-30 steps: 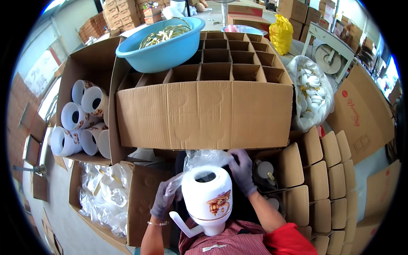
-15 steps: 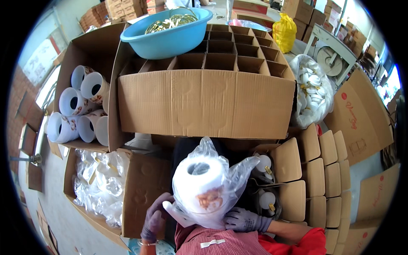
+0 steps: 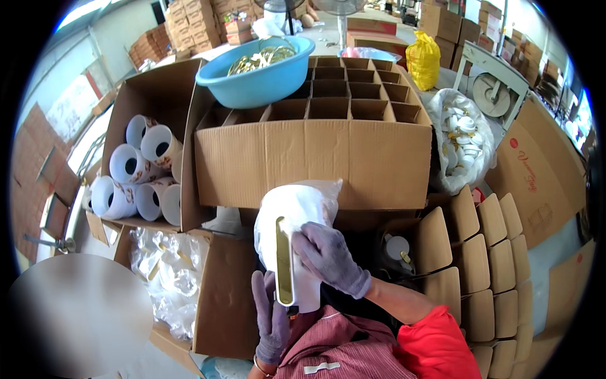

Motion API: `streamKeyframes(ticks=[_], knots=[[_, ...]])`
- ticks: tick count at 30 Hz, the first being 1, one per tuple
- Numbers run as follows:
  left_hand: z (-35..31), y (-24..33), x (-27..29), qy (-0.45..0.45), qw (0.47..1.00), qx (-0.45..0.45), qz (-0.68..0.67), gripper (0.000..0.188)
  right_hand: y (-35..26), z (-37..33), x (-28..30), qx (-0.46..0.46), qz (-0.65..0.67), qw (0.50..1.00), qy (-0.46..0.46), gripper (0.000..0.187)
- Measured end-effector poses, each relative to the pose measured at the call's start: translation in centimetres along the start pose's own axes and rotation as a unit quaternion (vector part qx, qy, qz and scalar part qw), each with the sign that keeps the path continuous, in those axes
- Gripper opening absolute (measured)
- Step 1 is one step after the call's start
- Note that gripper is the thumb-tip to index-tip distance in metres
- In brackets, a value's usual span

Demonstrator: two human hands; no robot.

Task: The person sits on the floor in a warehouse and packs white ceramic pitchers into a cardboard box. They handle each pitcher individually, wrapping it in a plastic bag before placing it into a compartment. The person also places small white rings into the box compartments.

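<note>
In front of my lap is a white jug body [image 3: 297, 205], wrapped at least in part in a clear plastic bag. Its long white handle with a gold strip [image 3: 285, 262] faces me. Gloved in grey, my right hand [image 3: 328, 256] is closed on the jug beside the handle, fingertips against it. Below and left, my left hand [image 3: 271, 319], also gloved, has its fingers stretched up and apart next to the handle's lower end. Whether it touches the jug is hard to tell.
A divided carton [image 3: 315, 158] stands ahead, bearing a blue basin [image 3: 255, 79] of gold strips. Left are printed white jug bodies [image 3: 129, 165] in a box and bagged parts [image 3: 167, 271]. Right are a partitioned carton [image 3: 476, 265] and a bag of white lids [image 3: 464, 142].
The jug has turned and tipped, so its handle now faces me instead of its round opening. My right hand moved up onto it; my left hand shifted right. The view tilted slightly upward.
</note>
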State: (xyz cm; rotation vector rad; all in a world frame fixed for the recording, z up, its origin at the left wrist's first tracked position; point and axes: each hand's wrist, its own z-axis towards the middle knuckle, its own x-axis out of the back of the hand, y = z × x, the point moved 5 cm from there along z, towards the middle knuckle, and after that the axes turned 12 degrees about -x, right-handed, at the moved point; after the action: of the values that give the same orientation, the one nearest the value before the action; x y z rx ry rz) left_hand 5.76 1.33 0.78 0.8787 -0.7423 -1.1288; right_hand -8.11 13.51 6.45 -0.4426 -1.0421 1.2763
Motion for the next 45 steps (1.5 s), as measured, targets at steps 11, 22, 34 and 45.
streamKeyframes(ticks=[11, 22, 34, 45], knots=[[2.4, 0.4, -4.2, -0.009, 1.000, 0.002, -0.002, 0.085, 1.4, 5.3, -0.5, 0.018, -0.053, 0.995, 0.081, 0.025], [7.0, 2.8, -1.7, -0.045, 0.998, -0.001, 0.033, 0.063, -9.6, -4.2, 0.6, 0.355, -0.158, 0.921, -0.026, 0.016], [10.3, 6.2, -10.0, -0.172, 0.952, -0.216, -0.134, 0.058, -6.0, -8.5, 13.5, -0.024, -0.471, 0.867, 0.161, 0.030], [-15.2, 2.4, -26.2, -0.597, 0.416, 0.539, -0.424, 0.071, -15.8, -32.2, 27.0, -0.505, -0.512, 0.686, 0.108, 0.032]])
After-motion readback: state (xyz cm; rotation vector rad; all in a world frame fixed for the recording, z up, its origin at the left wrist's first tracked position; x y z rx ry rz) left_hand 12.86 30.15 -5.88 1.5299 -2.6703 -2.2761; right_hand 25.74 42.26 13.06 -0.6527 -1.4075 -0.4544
